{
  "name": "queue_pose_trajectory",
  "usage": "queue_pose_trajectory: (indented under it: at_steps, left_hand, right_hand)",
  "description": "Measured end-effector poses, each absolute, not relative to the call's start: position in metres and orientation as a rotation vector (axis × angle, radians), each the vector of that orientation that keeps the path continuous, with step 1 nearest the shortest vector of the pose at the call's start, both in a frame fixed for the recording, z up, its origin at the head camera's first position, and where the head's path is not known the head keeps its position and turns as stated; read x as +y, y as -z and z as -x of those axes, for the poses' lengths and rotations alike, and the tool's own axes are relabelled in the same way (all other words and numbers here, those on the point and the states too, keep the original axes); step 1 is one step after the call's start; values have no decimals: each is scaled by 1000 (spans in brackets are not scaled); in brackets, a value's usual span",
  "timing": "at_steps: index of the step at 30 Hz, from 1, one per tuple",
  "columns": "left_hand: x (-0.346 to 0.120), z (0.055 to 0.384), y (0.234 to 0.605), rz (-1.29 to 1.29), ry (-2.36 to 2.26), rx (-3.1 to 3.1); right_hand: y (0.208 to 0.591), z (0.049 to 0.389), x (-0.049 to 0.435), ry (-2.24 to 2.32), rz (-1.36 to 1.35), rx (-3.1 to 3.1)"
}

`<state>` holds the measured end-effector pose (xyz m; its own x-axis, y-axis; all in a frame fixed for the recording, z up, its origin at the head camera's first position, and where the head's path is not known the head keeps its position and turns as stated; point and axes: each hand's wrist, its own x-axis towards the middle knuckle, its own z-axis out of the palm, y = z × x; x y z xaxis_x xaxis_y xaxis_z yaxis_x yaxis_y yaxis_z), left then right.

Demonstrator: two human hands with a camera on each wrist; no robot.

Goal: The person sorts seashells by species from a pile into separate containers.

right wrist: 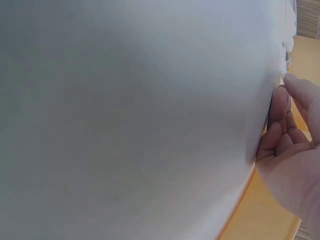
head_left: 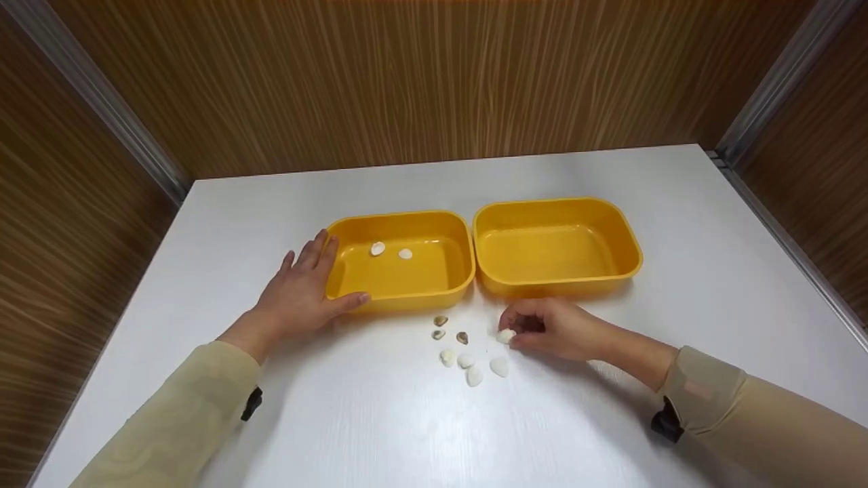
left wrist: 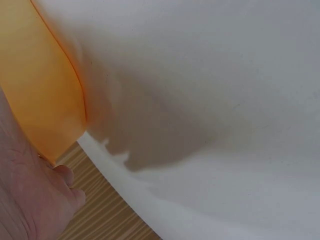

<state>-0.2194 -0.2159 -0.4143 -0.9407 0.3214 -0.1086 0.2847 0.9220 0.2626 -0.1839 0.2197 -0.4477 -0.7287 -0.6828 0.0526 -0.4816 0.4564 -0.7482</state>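
Observation:
My right hand [head_left: 559, 330] pinches a white seashell [head_left: 506, 335] between thumb and fingertips, low over the white table. In the right wrist view the fingers of this hand [right wrist: 290, 135] are curled, and the shell is mostly hidden. Against the left end of the left yellow bin [head_left: 407, 298] rests my left hand [head_left: 298, 291], its fingers extended along the side and the thumb across the front rim. Two white shells [head_left: 378, 249] lie inside that bin. Before the bins are several loose white shells [head_left: 474, 376] and three small brown shells [head_left: 441, 320].
A second yellow bin [head_left: 556, 279] with nothing in it stands to the right, close beside the first. Wood-grain panels [head_left: 434, 81] rise behind the white table [head_left: 380, 434] and on both sides.

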Motion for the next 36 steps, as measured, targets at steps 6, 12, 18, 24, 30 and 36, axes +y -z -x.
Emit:
queue_pose_trajectory:
  at_steps: [6, 12, 18, 24, 30, 36]
  left_hand:
    - [-216, 219, 414, -488, -368, 2941]
    - [-217, 219, 415, -486, -373, 2932]
    - [-217, 219, 416, -484, -371, 2930]
    - [-216, 219, 414, -468, -365, 2919]
    - [-216, 219, 413, -478, -357, 2930]
    - [-216, 218, 413, -496, -366, 2943]
  right_hand:
    - [445, 183, 223, 1109, 1053, 2464]
    - [442, 182, 223, 1033, 1066, 2527]
    - [439, 181, 223, 895, 1068, 2603]
    - [433, 181, 224, 906, 1093, 2605]
    - [418, 183, 221, 1098, 1032, 2509]
    - [392, 188, 206, 1226, 1019, 2528]
